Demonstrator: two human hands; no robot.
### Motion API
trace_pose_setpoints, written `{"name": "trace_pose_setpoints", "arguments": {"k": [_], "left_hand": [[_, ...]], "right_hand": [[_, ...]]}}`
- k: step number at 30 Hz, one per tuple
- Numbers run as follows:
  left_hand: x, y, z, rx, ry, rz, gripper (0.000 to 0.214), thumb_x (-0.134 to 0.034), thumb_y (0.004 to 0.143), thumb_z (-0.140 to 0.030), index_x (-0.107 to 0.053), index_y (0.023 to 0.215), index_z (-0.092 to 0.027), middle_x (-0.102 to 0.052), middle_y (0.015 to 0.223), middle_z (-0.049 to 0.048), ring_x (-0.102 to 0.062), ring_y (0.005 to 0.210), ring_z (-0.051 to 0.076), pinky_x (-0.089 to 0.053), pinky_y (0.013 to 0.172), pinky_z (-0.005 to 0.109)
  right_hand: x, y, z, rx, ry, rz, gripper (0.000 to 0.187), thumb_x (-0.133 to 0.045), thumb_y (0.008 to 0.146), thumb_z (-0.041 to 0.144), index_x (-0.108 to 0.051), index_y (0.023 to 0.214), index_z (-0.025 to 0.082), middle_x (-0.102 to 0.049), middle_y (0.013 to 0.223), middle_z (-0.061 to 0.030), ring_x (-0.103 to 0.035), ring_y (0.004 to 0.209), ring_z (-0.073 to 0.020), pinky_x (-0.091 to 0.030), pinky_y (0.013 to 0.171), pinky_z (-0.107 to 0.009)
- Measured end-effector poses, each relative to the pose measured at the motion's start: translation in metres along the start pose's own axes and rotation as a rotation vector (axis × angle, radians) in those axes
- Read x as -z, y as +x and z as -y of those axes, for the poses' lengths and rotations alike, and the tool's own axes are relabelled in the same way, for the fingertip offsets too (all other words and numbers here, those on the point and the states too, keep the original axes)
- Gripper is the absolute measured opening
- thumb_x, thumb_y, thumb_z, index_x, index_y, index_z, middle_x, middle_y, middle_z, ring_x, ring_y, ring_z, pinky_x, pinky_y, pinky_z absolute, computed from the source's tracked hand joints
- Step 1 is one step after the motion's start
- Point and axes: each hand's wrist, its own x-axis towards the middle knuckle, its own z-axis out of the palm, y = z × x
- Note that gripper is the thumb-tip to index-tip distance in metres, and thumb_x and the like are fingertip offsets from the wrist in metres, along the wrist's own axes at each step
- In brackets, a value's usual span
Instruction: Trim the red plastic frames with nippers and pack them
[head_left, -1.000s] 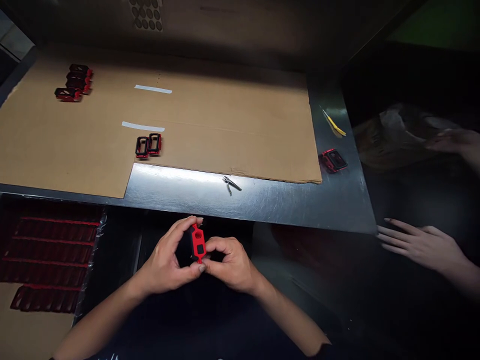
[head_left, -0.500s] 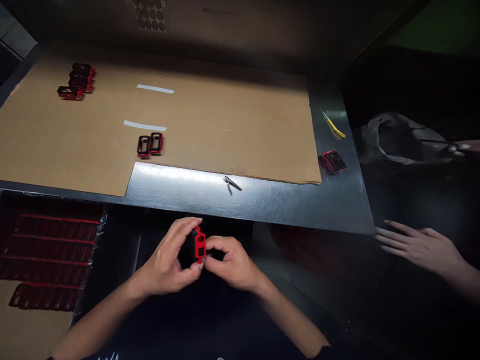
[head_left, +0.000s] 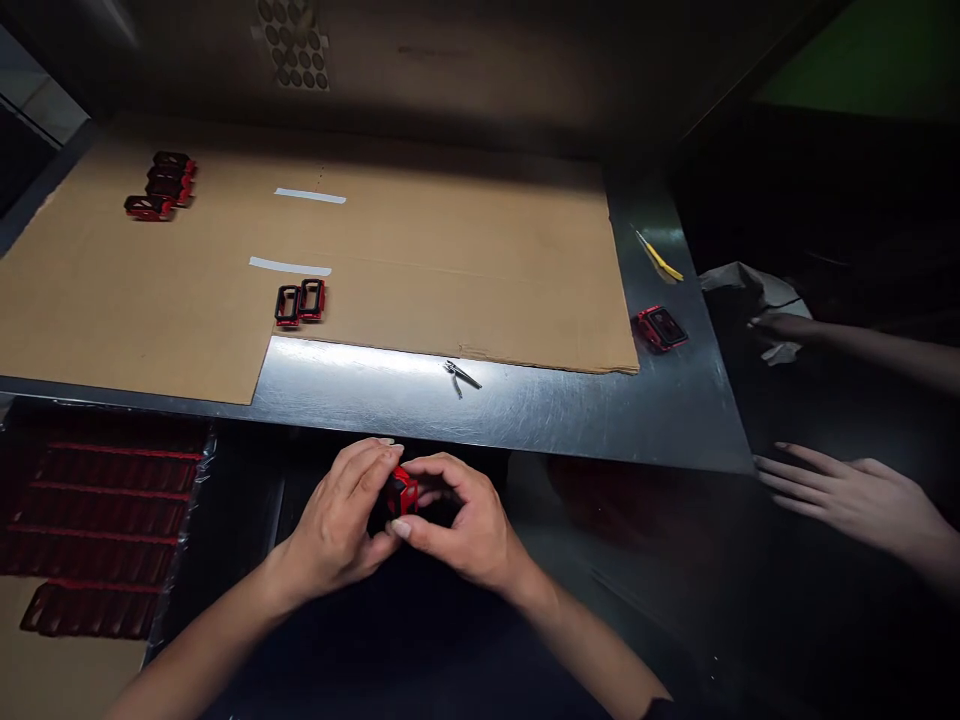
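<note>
While the left hand (head_left: 334, 515) and the right hand (head_left: 459, 525) were closed in a narrow grip, a small rectangular red-and-black frame (head_left: 401, 492) sat between them, held at the fingers above a dark work surface and largely hidden by them. Both hands curved inward around the frame, a position that appeared to steady it from two sides. The exact finger contact could not be determined from this view.

Directly beyond the hands lay a brushed stainless-steel table (head_left: 570, 420), on which small steel pliers (head_left: 459, 375) rested ahead of the right hand. Farther forward, a flat brown corrugated cardboard sheet (head_left: 450, 270) carried a pair of red-and-black frames (head_left: 300, 302) ahead of the left hand and a short row of similar red-and-black frames (head_left: 159, 187) farther left, apparently kept apart as separate groups. To the left of the left hand, rows of red pieces under clear plastic film (head_left: 112, 505) lay in a low stack. Well to the right of the right hand, a co-worker's open hand (head_left: 855, 495) rested on the dark surface, while the co-worker's other hand (head_left: 780, 325) lay beside crumpled white sheeting (head_left: 757, 290).
</note>
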Motion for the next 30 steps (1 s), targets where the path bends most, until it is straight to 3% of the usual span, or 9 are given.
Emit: {"name": "trace_pose_setpoints", "arguments": {"k": [4,7,16,23,30], "left_hand": [[-0.005,-0.004,0.005,-0.057,0.082,-0.054,0.110,-0.069,0.080,-0.010,0.003,0.162,-0.024,-0.056,0.135,0.0174,-0.051,0.129,0.031,-0.053,0.103,0.055],[-0.006,-0.007,0.008,-0.075,0.109,-0.070,0.117,-0.070,0.079,-0.005,0.009,0.161,-0.028,-0.061,0.134,0.0143,-0.051,0.130,0.030,-0.054,0.102,0.053],[-0.009,-0.002,0.006,-0.183,0.008,-0.112,0.118,-0.075,0.075,-0.003,0.006,0.161,-0.017,-0.065,0.128,0.0175,-0.051,0.132,0.032,-0.055,0.099,0.054],[-0.009,-0.003,0.002,-0.063,-0.147,-0.074,0.116,-0.078,0.079,-0.021,0.003,0.161,-0.012,-0.060,0.130,0.0207,-0.051,0.131,0.032,-0.050,0.105,0.056],[-0.011,-0.009,0.001,0.134,-0.168,-0.090,0.110,-0.075,0.083,-0.044,-0.005,0.161,-0.012,-0.060,0.125,0.0197,-0.061,0.117,0.029,-0.055,0.097,0.050]], "right_hand": [[-0.003,0.001,0.002,0.067,-0.022,-0.018,0.035,-0.082,0.076,0.026,-0.072,0.110,0.023,-0.073,0.101,-0.0053,-0.069,0.082,-0.0162,-0.061,0.071,-0.027],[-0.002,0.002,0.001,0.085,0.044,-0.008,0.031,-0.076,0.079,0.017,-0.074,0.109,0.024,-0.073,0.101,-0.0038,-0.070,0.084,-0.0151,-0.060,0.071,-0.024],[0.002,0.001,-0.019,-0.144,0.604,0.164,0.034,-0.075,0.084,0.017,-0.073,0.116,0.027,-0.075,0.101,-0.0003,-0.073,0.087,-0.0123,-0.058,0.083,-0.024],[-0.002,0.005,-0.026,-0.345,0.849,0.209,0.034,-0.082,0.079,0.027,-0.074,0.111,0.019,-0.073,0.086,-0.0008,-0.069,0.068,-0.0104,-0.057,0.062,-0.019],[-0.003,0.006,-0.025,-0.554,0.922,0.230,0.039,-0.083,0.077,0.040,-0.070,0.103,0.014,-0.071,0.082,-0.0028,-0.066,0.061,-0.0098,-0.056,0.052,-0.018]]}}
